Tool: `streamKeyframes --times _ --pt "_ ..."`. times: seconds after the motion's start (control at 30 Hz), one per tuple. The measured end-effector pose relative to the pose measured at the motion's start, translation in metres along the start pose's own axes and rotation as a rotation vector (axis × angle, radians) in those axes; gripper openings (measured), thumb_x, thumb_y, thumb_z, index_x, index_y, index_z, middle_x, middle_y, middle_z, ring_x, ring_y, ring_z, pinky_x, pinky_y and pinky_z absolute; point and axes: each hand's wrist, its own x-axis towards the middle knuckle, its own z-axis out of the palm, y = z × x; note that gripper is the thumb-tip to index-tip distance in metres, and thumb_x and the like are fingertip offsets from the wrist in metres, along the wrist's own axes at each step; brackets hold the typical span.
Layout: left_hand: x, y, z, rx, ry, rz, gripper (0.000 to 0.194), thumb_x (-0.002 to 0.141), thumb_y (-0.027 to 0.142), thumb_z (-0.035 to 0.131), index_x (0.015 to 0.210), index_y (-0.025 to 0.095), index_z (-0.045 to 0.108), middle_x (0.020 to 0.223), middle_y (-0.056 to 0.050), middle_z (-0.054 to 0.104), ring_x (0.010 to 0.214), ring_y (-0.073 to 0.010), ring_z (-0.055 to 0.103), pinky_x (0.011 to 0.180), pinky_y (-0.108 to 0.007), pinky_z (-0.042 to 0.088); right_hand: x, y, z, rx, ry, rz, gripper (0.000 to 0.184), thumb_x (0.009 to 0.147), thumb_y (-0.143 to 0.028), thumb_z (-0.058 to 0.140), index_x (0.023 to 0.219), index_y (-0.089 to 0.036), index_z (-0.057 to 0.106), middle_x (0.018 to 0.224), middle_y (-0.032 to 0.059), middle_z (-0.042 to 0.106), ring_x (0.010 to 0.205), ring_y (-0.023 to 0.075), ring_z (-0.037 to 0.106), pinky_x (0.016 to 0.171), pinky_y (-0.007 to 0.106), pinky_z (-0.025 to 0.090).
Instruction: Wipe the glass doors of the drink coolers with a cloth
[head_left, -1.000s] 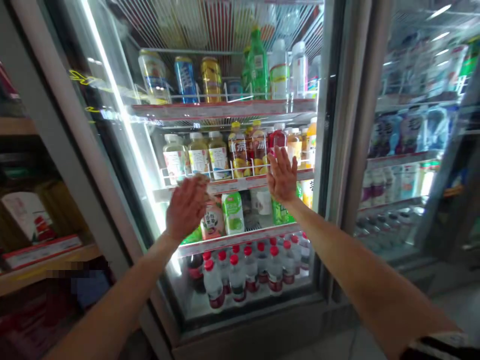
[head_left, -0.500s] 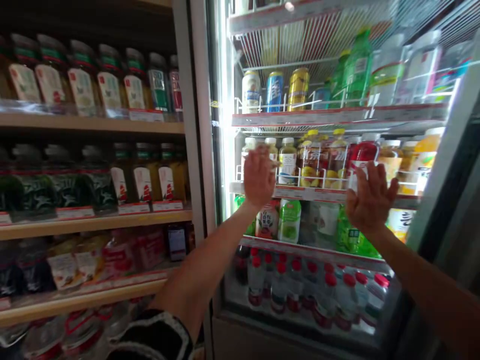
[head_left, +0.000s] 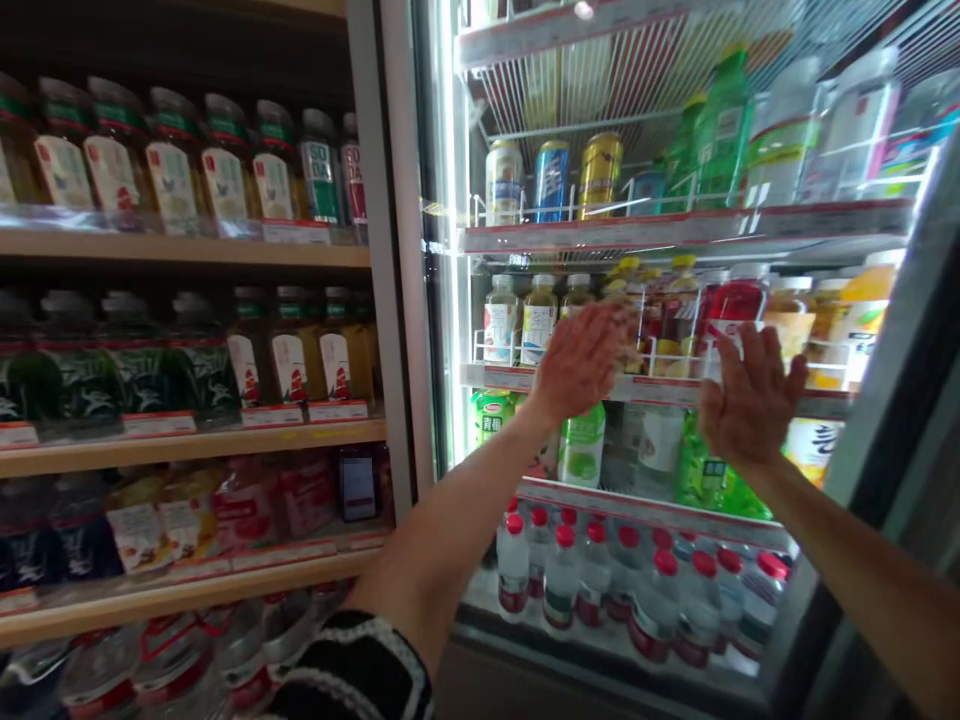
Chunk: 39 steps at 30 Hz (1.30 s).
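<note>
Both my hands are raised flat against the glass door (head_left: pixel 660 130) of a lit drinks cooler. My left hand (head_left: pixel 581 358) is open, fingers together and pointing up and right, in front of the pale tea bottles (head_left: pixel 525 318) on the middle shelf. My right hand (head_left: pixel 750 395) is open with fingers spread, palm on the glass in front of a red drink bottle (head_left: pixel 739 300). Neither hand holds anything.
Cans (head_left: pixel 551 180) and green bottles (head_left: pixel 720 125) stand on the cooler's upper shelf, red-capped water bottles (head_left: pixel 600 570) at the bottom. To the left, wooden shelves (head_left: pixel 187 252) carry rows of bottled drinks. The cooler's door frame (head_left: pixel 885 430) rises at the right.
My left hand has slid to the right across the glass, closer to my right hand. The right hand has barely moved. Earlier the view swung left, bringing the wooden shelves into sight.
</note>
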Motion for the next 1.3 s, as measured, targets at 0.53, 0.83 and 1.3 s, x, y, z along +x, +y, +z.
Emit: streamKeyframes --times 0.53,0.83,1.3 --pt "0.014 -0.038 -0.019 0.072 0.214 -0.363 0.057 0.088 0.027 0.032 0.142 0.011 0.022 0.152 -0.009 0.018 0.142 -0.0235 0.000 0.116 -0.050 0.011 0.001 0.000 0.005 -0.060 0.097 -0.101 0.055 0.090 -0.032 0.032 0.141 -0.015 0.030 0.146 0.0132 0.033 0.139 0.0240 0.023 0.111 0.051 0.015" --pt "0.000 -0.044 -0.024 0.096 0.188 -0.010 0.058 0.086 0.026 0.041 0.141 0.016 0.026 0.149 -0.012 0.027 0.140 -0.0235 0.015 0.113 -0.046 0.023 0.004 -0.004 0.002 -0.137 0.044 -0.062 0.055 0.091 -0.030 0.030 0.144 -0.020 0.022 0.146 0.0104 0.034 0.139 0.0201 0.021 0.112 0.046 0.015" --pt "-0.046 -0.076 -0.047 0.128 0.181 -0.047 0.065 0.085 0.027 0.046 0.144 0.019 0.020 0.150 -0.012 0.023 0.140 -0.0264 0.014 0.112 -0.049 0.024 0.004 -0.004 0.004 -0.105 0.041 -0.046 0.056 0.090 -0.029 0.032 0.144 -0.020 0.022 0.147 0.0094 0.031 0.140 0.0207 0.019 0.113 0.048 0.013"
